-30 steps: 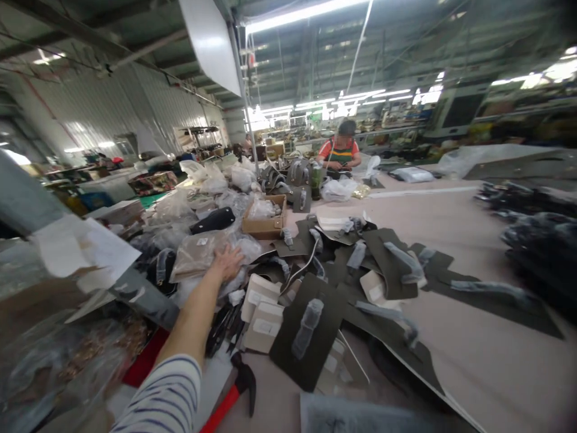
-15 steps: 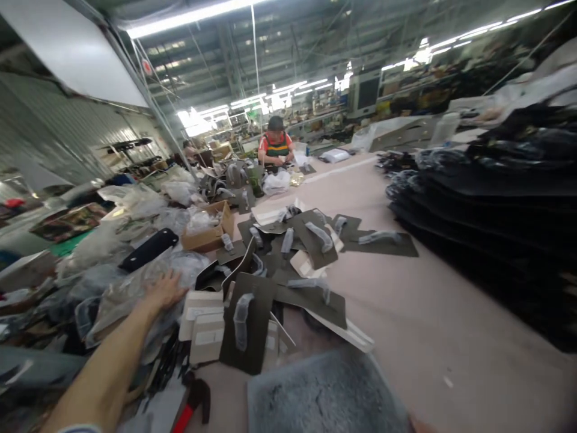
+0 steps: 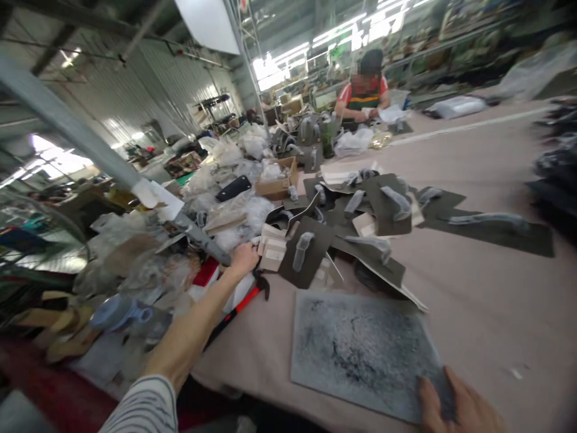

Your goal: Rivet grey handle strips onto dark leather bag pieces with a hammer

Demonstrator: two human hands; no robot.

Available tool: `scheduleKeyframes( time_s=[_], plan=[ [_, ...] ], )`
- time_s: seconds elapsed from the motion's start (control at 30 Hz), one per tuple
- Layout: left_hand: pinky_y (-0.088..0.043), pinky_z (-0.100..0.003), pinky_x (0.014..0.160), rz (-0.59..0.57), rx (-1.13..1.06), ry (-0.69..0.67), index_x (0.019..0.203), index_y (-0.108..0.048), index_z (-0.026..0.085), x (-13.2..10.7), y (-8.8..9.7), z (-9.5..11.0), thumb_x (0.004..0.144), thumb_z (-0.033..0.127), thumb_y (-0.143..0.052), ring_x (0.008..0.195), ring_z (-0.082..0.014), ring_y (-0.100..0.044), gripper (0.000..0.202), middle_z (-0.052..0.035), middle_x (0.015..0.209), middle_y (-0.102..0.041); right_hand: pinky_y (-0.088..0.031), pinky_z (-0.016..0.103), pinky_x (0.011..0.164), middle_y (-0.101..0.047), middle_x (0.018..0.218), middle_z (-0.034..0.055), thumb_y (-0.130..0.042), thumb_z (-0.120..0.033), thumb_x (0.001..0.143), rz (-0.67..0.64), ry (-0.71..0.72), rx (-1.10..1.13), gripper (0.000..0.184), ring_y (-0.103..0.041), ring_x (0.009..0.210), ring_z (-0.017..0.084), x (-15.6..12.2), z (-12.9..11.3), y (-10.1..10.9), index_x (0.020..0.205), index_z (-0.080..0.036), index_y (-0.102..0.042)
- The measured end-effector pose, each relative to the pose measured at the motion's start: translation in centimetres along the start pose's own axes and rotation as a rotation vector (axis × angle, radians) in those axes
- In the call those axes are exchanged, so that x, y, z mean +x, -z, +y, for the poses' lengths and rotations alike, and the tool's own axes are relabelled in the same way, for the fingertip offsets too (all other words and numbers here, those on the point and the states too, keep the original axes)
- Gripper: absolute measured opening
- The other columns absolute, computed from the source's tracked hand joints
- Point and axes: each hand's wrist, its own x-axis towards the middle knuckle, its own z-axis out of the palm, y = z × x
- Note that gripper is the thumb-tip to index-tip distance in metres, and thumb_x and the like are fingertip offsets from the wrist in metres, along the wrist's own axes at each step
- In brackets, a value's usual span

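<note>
My left hand reaches to the table's left edge, beside the pile of dark panels. Its fingers are curled closed; what they hold, if anything, is hidden. Just below it lies a claw hammer with a red and black handle. At the lower right, my right hand grips the near right corner of a worn grey slab, thumb and finger at its edge. Beyond the slab, flat dark grey-green panels with plastic-wrapped handles lie heaped over one another, some with pale undersides showing.
A grey metal post slants past my left hand. Clear plastic bags and a cardboard box crowd the left side. Across the table sits a person in a red top. Black stacked material stands at the right.
My left hand has come back from the plastic bags towards the table's edge, its spread fingers now curled. The view has swung left and down, bringing my right hand at the slab into sight.
</note>
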Motion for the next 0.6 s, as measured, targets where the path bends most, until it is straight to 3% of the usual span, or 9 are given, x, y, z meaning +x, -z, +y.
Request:
scheduleKeyframes(
  time_s=[0.13,0.2,0.33,0.47,0.6],
  plan=[
    [-0.052,-0.039,0.087,-0.076,-0.002,0.065,0.107,-0.069,0.012,-8.3,-3.7,-2.4,0.092,0.034,-0.049,0.104,-0.0303,-0.067,0.033,-0.0183,0.111,-0.07,-0.051,0.042,0.072,-0.069,0.092,0.0177,-0.057,-0.041,0.093,0.016,0.024,-0.034,0.048,-0.065,0.079,0.033,-0.4,0.2,-0.2,0.121,-0.003,-0.063],
    [-0.051,-0.042,0.09,-0.107,-0.023,0.082,0.107,-0.068,0.011,-11.1,-5.6,-2.9,0.091,0.031,-0.052,0.106,-0.0324,-0.065,0.031,-0.0189,0.113,-0.068,-0.051,0.042,0.072,-0.07,0.091,0.0171,-0.058,-0.041,0.093,0.033,0.028,-0.057,0.048,-0.065,0.079,0.033,-0.4,0.2,-0.1,0.122,-0.004,-0.063],
    [-0.046,-0.045,0.098,-0.12,-0.115,0.122,0.112,-0.065,0.009,-12.8,-7.5,-3.2,0.094,0.025,-0.046,0.116,-0.0337,-0.059,0.031,-0.0203,0.119,-0.064,-0.051,0.042,0.069,-0.069,0.087,0.0189,-0.052,-0.045,0.095,0.049,0.069,-0.066,0.051,-0.064,0.074,0.033,0.0,0.3,-0.2,0.116,0.0,-0.066],
    [-0.045,-0.038,0.094,-0.147,-0.291,0.165,0.112,-0.064,0.009,-13.4,-7.0,-3.0,0.093,0.024,-0.05,0.111,-0.0291,-0.062,0.028,-0.0192,0.116,-0.066,-0.05,0.043,0.068,-0.068,0.085,0.0213,-0.047,-0.049,0.096,0.033,0.093,-0.059,0.058,-0.064,0.073,0.033,0.0,0.6,-0.2,0.109,0.004,-0.068],
    [-0.047,-0.032,0.082,-0.195,-0.527,0.236,0.099,-0.066,0.01,-15.6,-6.1,-1.4,0.093,0.03,-0.052,0.095,-0.0234,-0.066,0.025,-0.0143,0.098,-0.072,-0.051,0.042,0.069,-0.068,0.085,0.0207,-0.047,-0.05,0.096,0.063,0.07,-0.076,0.057,-0.064,0.074,0.032,0.1,0.4,-0.2,0.108,0.002,-0.068]
  ],
)
